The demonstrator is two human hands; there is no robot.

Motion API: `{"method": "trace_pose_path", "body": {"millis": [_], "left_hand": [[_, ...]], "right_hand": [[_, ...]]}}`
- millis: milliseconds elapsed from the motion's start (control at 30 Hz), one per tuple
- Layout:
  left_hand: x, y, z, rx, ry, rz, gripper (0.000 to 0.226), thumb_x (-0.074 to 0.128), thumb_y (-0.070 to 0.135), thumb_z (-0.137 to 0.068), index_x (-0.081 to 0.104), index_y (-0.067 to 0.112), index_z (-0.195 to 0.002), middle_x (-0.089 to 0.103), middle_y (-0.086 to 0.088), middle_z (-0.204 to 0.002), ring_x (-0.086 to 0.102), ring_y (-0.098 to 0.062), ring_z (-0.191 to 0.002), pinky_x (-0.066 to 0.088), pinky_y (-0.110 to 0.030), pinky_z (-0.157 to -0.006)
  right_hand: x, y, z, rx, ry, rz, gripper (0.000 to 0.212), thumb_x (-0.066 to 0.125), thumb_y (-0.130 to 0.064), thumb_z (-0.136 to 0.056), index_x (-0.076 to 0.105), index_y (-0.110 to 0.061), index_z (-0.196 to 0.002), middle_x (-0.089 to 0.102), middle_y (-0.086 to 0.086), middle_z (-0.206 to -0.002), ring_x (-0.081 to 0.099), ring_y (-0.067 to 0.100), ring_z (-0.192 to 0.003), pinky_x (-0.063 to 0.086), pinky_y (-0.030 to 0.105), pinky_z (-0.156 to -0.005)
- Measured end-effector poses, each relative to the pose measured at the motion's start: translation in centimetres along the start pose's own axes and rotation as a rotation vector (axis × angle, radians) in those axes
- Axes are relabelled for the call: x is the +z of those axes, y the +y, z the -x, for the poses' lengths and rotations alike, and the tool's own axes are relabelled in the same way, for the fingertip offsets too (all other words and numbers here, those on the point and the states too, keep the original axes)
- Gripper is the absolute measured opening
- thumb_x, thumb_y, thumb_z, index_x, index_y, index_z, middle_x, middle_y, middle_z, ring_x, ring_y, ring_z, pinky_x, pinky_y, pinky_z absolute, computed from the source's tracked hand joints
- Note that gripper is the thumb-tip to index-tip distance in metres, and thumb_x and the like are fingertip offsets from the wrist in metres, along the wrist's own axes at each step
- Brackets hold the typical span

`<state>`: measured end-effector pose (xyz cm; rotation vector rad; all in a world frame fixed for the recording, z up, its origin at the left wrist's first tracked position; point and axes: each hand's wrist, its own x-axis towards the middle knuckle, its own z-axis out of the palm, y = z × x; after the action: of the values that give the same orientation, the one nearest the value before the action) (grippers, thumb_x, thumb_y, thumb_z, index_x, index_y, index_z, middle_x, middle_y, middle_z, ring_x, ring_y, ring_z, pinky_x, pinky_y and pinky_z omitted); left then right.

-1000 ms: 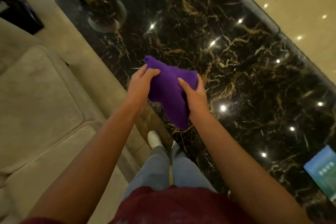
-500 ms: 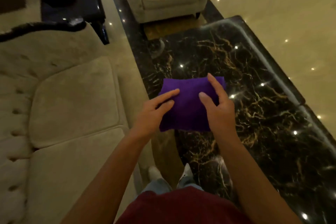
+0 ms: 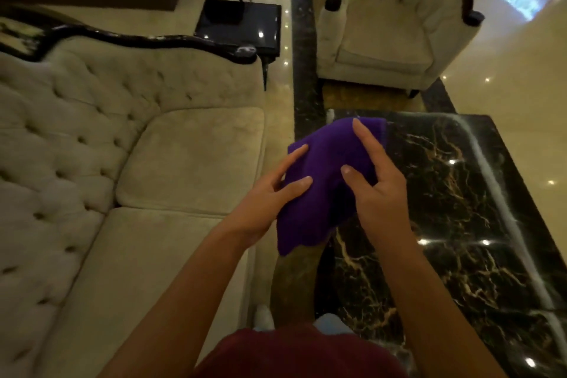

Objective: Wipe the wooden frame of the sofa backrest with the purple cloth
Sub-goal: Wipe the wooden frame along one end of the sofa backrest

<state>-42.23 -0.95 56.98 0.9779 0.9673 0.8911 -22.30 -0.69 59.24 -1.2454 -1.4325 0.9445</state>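
A folded purple cloth is held in front of me, over the gap between sofa and table. My left hand grips its left edge with thumb on top. My right hand holds its right side, fingers spread across the top. The cream tufted sofa lies to my left. Its dark, glossy wooden backrest frame curves along the top of the backrest, well away from both hands.
A black marble coffee table with gold veins fills the right side. A cream armchair with dark trim stands ahead. A small black side table sits behind the sofa's end. My shoes stand in the narrow gap between sofa and table.
My view has tilted up, bringing the sofa backrest, its dark frame and the armchair into sight. The cloth stays in both hands, its lower edge now hanging looser.
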Motion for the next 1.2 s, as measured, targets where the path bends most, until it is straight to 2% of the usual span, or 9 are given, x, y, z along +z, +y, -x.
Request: {"method": "trace_pose_path", "body": {"millis": [133, 267, 367, 433, 600, 767, 933, 1067, 1200], "left_hand": [[-1.6, -0.1, 0.0, 0.093, 0.200, 0.196, 0.039, 0.073, 0.030, -0.092, 0.070, 0.036, -0.131, 0.068, 0.013, -0.133, 0.068, -0.012, -0.120, 0.059, -0.028, -0.089], [-1.9, 0.4, -0.8, 0.146, 0.381, 0.279, 0.032, 0.070, 0.016, -0.092, 0.077, 0.028, -0.121, 0.068, 0.002, -0.136, 0.067, -0.019, -0.123, 0.058, -0.033, -0.094], [-1.4, 1.4, -1.2, 0.180, 0.454, 0.309, 0.030, 0.064, 0.011, -0.097, 0.079, 0.026, -0.118, 0.073, 0.002, -0.130, 0.070, -0.017, -0.118, 0.059, -0.028, -0.088], [-1.1, 2.1, -1.8, 0.181, 0.481, 0.242, 0.036, 0.056, 0.005, -0.101, 0.081, 0.027, -0.115, 0.075, 0.000, -0.127, 0.071, -0.015, -0.115, 0.058, -0.025, -0.088], [-4.0, 2.9, -2.7, 0.198, 0.525, 0.092, 0.037, 0.055, 0.006, -0.104, 0.078, 0.032, -0.118, 0.074, 0.006, -0.127, 0.068, -0.011, -0.119, 0.055, -0.027, -0.097], [-8.6, 4.6, -3.1, 0.285, 0.614, -0.043, 0.034, 0.061, 0.016, -0.102, 0.075, 0.039, -0.122, 0.073, 0.010, -0.129, 0.066, -0.009, -0.121, 0.054, -0.029, -0.101], [-13.4, 5.5, -1.3, 0.408, 0.690, -0.296, 0.037, 0.061, 0.015, -0.102, 0.067, 0.030, -0.136, 0.069, 0.015, -0.131, 0.065, 0.000, -0.116, 0.051, -0.016, -0.095], [-18.3, 5.4, 1.0, 0.445, 0.806, -0.649, 0.049, 0.064, 0.016, -0.101, 0.056, 0.024, -0.148, 0.063, -0.001, -0.141, 0.059, -0.008, -0.125, 0.045, -0.017, -0.104], [-21.1, 5.3, 3.9, 0.433, 0.957, -0.733, 0.055, 0.064, 0.013, -0.100, 0.051, 0.025, -0.152, 0.066, -0.005, -0.130, 0.061, -0.010, -0.108, 0.048, -0.015, -0.095]], "right_hand": [[2.3, 0.0, -2.8, 0.014, -0.099, -0.056, 0.063, 0.059, -0.004, -0.102, 0.049, -0.045, -0.148, 0.055, -0.034, -0.133, 0.056, -0.009, -0.124, 0.050, 0.009, -0.094], [3.1, 0.7, -5.5, -0.011, -0.189, 0.017, 0.060, 0.067, -0.017, -0.101, 0.045, -0.036, -0.153, 0.050, -0.030, -0.130, 0.054, -0.019, -0.114, 0.047, 0.003, -0.087], [3.3, 0.9, -7.1, -0.032, -0.239, 0.043, 0.069, 0.073, -0.024, -0.097, 0.041, -0.034, -0.157, 0.048, -0.029, -0.135, 0.054, -0.009, -0.120, 0.051, 0.015, -0.098], [3.8, 1.3, -8.6, -0.047, -0.278, 0.072, 0.075, 0.075, -0.025, -0.096, 0.037, -0.032, -0.159, 0.050, -0.014, -0.145, 0.054, 0.003, -0.128, 0.048, 0.024, -0.107], [6.9, 1.9, -9.8, -0.126, -0.223, 0.177, 0.077, 0.076, -0.019, -0.094, 0.036, -0.026, -0.161, 0.042, -0.030, -0.135, 0.043, -0.031, -0.113, 0.035, -0.004, -0.094], [10.7, 1.0, -11.6, -0.129, -0.253, 0.275, 0.083, 0.077, -0.025, -0.093, 0.031, -0.025, -0.162, 0.041, -0.013, -0.138, 0.046, 0.000, -0.119, 0.033, 0.005, -0.094], [16.7, -0.8, -13.3, -0.196, -0.273, 0.370, 0.091, 0.078, -0.028, -0.091, 0.024, -0.024, -0.164, 0.047, 0.003, -0.151, 0.041, 0.004, -0.123, 0.033, 0.015, -0.098], [22.0, -1.8, -13.6, -0.312, -0.362, 0.461, 0.095, 0.078, -0.033, -0.090, 0.019, -0.024, -0.164, 0.048, 0.010, -0.151, 0.046, 0.009, -0.122, 0.034, 0.020, -0.099], [26.8, -3.1, -13.8, -0.387, -0.457, 0.484, 0.097, 0.079, -0.030, -0.089, 0.019, -0.023, -0.165, 0.052, 0.012, -0.145, 0.057, 0.023, -0.122, 0.040, 0.026, -0.096]]}}
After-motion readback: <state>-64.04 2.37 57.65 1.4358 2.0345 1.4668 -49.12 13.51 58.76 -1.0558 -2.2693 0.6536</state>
